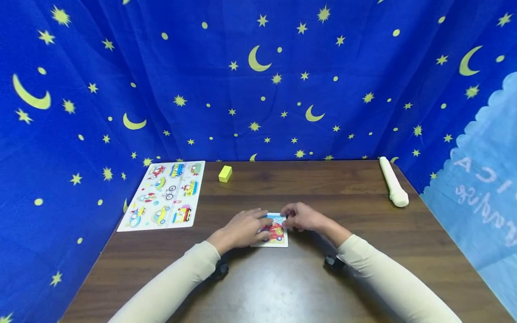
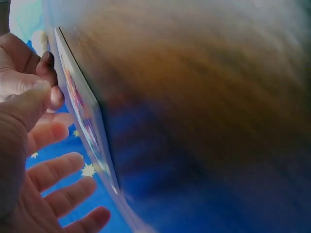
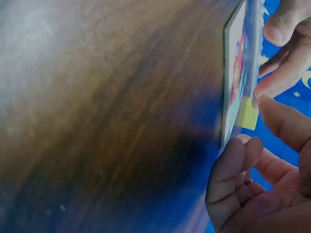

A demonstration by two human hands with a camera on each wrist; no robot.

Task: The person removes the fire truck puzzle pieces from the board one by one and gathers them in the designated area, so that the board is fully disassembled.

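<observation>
A small picture board (image 1: pixel 276 242) with a red vehicle printed on it lies flat on the table. My left hand (image 1: pixel 244 228) is over its left part, fingers spread and covering some of the picture. At the board's upper right edge, my right hand (image 1: pixel 304 217) has bent fingers close against the rim. In the right wrist view the fingertips of the right hand (image 3: pixel 257 179) meet the near end of the board (image 3: pixel 233 82). Whether they pinch anything is hidden. The left wrist view shows the left hand (image 2: pixel 48 179) with its fingers apart beside the board (image 2: pixel 87 111).
A larger white board (image 1: pixel 165 197) with several vehicle pictures lies at the back left. Near the back edge stands a yellow block (image 1: pixel 225 174). A cream-coloured club-shaped object (image 1: pixel 392 184) lies at the right. A blue star-patterned curtain (image 1: pixel 282 89) hangs behind the brown table (image 1: pixel 343 179).
</observation>
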